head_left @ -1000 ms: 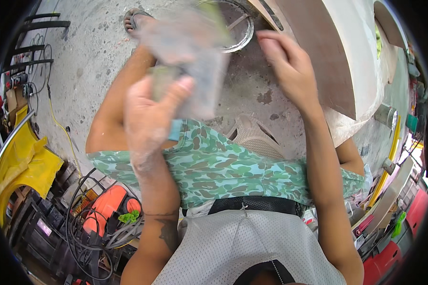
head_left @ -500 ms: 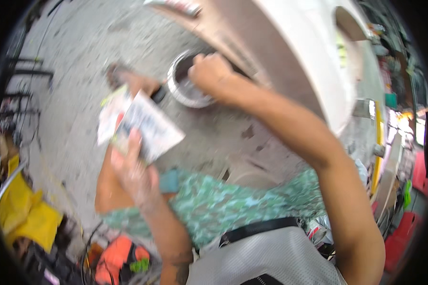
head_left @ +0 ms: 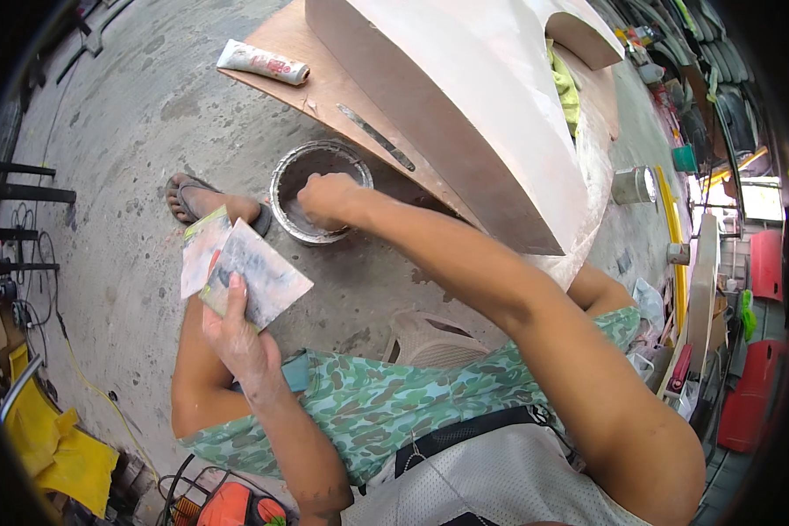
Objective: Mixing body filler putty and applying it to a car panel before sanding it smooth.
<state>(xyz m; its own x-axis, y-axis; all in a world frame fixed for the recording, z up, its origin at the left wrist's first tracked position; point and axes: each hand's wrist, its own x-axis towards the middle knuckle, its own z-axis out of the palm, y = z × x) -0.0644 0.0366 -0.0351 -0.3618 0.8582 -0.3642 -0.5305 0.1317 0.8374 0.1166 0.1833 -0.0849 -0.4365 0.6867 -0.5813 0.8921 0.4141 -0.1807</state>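
Note:
Two flat, square putty-smeared plates (head_left: 263, 276) are fanned out in my left hand (head_left: 241, 333), thumb on top and fingers beneath. A bit of red shows between the plates, beside the thumb. My right hand (head_left: 326, 200) is closed and reaches over the round metal can (head_left: 280, 209), its fingertips down inside the rim. Whatever those fingers pinch is hidden by the hand. Grey paste coats the inside and rim of the can, which stands on the floor by the board's edge.
Beyond the can, a wooden board (head_left: 272, 35) bears a squeezed tube (head_left: 263, 61), a flat metal strip (head_left: 377, 138) and a large white curved panel (head_left: 465, 96). My sandalled foot (head_left: 197, 195) lies left of the can. A lidded tin (head_left: 633, 186) stands at the right.
The view has shifted, so the board, tube and panel show more fully. My right hand stays at the can, lower in the picture. My left hand keeps its hold on the plates.

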